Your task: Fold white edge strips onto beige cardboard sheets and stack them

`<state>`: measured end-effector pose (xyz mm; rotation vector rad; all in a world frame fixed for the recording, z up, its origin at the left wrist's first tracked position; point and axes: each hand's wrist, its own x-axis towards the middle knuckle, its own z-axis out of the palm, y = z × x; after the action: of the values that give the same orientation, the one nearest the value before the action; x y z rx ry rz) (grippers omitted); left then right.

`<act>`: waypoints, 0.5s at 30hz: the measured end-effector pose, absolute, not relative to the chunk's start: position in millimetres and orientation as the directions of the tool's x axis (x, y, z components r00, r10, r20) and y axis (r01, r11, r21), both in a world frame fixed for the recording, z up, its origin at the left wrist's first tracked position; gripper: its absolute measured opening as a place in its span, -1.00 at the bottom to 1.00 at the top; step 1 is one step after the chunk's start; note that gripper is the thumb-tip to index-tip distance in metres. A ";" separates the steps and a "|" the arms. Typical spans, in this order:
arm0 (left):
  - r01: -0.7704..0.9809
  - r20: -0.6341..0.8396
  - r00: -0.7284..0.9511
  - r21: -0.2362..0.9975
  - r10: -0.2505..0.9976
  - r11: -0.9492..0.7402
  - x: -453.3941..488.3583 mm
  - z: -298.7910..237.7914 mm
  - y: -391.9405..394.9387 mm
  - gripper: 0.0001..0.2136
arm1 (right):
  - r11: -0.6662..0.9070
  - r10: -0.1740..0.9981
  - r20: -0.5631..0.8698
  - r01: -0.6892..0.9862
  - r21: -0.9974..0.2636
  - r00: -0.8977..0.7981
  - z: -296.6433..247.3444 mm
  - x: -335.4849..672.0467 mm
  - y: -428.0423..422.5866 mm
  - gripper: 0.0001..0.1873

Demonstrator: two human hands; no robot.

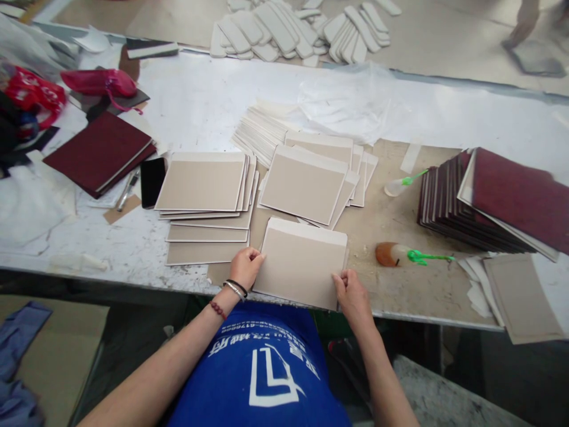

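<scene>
A beige panel [302,261] with a paler strip along its top lies at the table's front edge, in front of my body. My left hand [247,267] pinches its left edge, and my right hand [352,292] grips the right edge low down. The edge of another sheet peeks out at its right side. Just beyond it, a loose fanned pile of similar panels [304,182] lies on the brown board. To the left, more of them form a staggered stack [202,184]. Behind these is a fan of thin white strips [261,135].
Two glue bottles, one clear [393,187] and one brownish [391,254], lie right of my hands. Dark red covers [511,196] are stacked farther right, with more covers [100,151] left beside a phone [152,182]. White pads [267,26] heap across the back; another person's hand [524,24] is there.
</scene>
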<state>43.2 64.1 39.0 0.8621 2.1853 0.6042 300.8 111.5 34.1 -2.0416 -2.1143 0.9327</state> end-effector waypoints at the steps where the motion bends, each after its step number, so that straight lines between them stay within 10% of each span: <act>1: 0.405 -0.433 -0.534 0.623 0.726 0.669 43.2 39.1 64.1 -0.85 | -0.059 0.920 -0.374 0.902 -0.428 -0.117 35.1 300.2 111.6 -0.81; 15: 0.454 -0.407 -0.538 0.598 0.738 0.661 42.7 38.6 64.5 -0.83 | -0.059 0.927 -0.362 0.913 -0.404 -0.101 33.6 296.9 110.5 -0.88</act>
<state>42.7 64.5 38.6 0.9180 2.2250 0.5657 296.9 110.5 33.6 -2.0904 -2.1384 0.8811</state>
